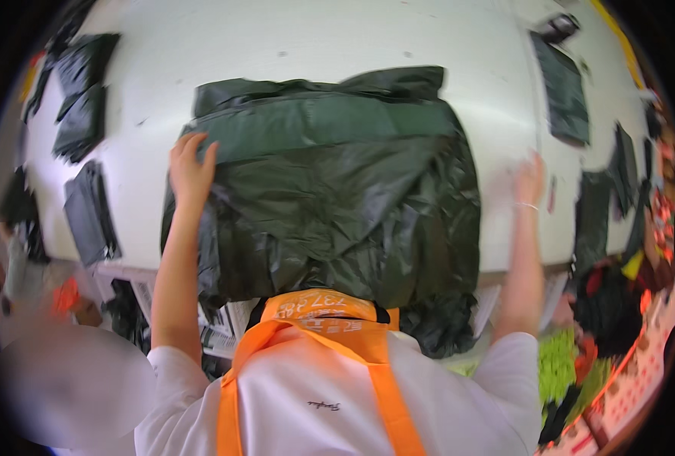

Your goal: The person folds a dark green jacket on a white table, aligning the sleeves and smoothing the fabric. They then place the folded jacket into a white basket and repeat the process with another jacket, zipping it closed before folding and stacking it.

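Note:
A large dark green, shiny garment [330, 197], like rainwear, lies spread before me on the white table [314, 34]. A smoother, lighter green band [330, 125] runs across its far part, and its near side hangs over the table's front edge at my waist. My left hand [190, 169] rests at the garment's left edge by the end of that band, thumb and fingers apart. Off to the garment's right, my right hand [530, 182] is over bare tabletop and smeared by motion, so its fingers do not show clearly. A thin reddish item [552, 194] lies just beside it.
Folded dark green pieces lie at the table's left, among them a flat bundle [92, 213]. More lie at the right, including a long folded piece [565, 91]. Bright yellow-green cloth [556, 365] is below the table at the right. Another person [25, 266] is at the left.

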`<action>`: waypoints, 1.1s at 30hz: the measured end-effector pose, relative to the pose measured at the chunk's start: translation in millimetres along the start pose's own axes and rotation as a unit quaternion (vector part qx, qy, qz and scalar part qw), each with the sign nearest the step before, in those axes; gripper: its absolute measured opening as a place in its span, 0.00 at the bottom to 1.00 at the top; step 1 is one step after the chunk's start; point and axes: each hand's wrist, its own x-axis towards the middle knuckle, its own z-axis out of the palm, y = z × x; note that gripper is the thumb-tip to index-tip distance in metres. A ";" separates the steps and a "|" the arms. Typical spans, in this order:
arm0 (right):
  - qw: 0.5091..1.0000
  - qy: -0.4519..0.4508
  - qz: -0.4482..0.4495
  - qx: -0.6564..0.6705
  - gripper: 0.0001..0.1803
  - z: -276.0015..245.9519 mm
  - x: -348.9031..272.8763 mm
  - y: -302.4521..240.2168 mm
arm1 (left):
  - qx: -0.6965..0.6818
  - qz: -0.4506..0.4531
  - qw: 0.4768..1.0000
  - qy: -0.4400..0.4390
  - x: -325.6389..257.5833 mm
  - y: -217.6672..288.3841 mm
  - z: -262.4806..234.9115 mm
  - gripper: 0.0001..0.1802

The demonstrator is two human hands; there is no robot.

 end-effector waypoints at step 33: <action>0.740 -0.425 0.159 0.496 0.12 168.7 -66.3 -452.2 | -0.192 0.034 0.981 -0.007 53.9 4.1 104.6 0.04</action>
